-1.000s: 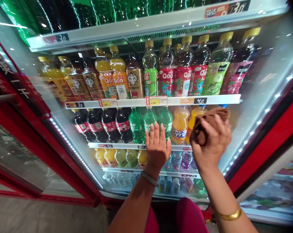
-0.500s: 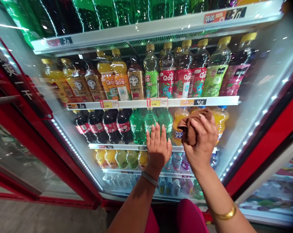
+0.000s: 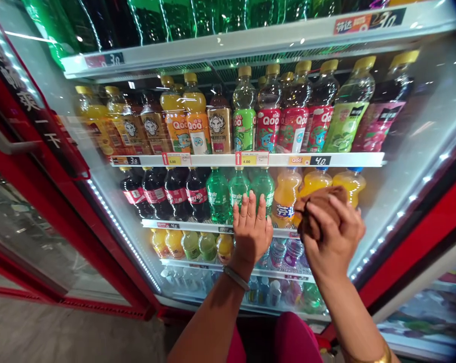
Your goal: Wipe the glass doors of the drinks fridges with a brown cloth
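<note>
My left hand lies flat with its fingers stretched out, in front of the green bottles; a bracelet circles that wrist. To its right, my right hand grips a crumpled brown cloth in front of the orange drink bottles. Some of the cloth is hidden by the fingers. Behind both hands is a lit drinks cooler, with a price-tagged shelf edge above them. Whether either hand touches glass cannot be made out.
Juice bottles stand on the shelf above, and dark cola bottles are at left. Smaller bottles fill the lower shelves. A red door frame slants along the left, and another red frame runs along the right.
My right hand and the cloth have moved right and slightly down, uncovering more of the orange bottles. The view has shifted a little, while my left hand stays before the green bottles.
</note>
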